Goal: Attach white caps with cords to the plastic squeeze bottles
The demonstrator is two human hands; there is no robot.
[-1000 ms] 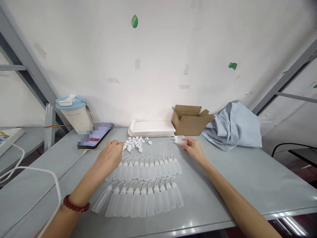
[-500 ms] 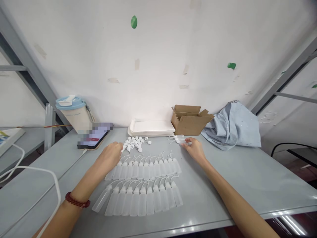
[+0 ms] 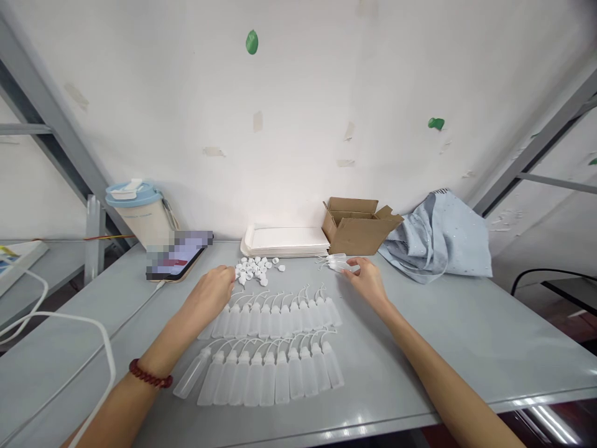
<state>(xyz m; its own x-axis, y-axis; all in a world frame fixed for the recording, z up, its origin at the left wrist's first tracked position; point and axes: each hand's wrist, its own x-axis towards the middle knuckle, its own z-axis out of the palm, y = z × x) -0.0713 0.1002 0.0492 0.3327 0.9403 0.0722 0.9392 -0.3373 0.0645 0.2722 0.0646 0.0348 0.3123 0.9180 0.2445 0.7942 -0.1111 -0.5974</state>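
Observation:
My left hand (image 3: 215,290) is closed at the left edge of a heap of small white caps (image 3: 252,269); its fingertips are hidden, so I cannot tell what is in them. With thumb and forefinger, my right hand (image 3: 366,277) pinches the near end of a small translucent plastic bottle (image 3: 339,267) lying among a few others of its kind. Between my arms, two rows of translucent bottles lie on the table, a back row (image 3: 280,320) and a front row (image 3: 268,379). Thin white strings or tubes curve from their necks.
A stack of white trays or envelopes (image 3: 289,242) and an open cardboard box (image 3: 359,233) stand against the wall. A pale blue cloth bag (image 3: 448,242) lies right. On the left are a phone (image 3: 180,258), a lidded cup (image 3: 142,214) and a white cable (image 3: 107,348).
My left hand has shifted slightly right, closer to the caps. My right hand has stayed at the small bottles with its fingers slightly changed. The rows of bottles have not moved.

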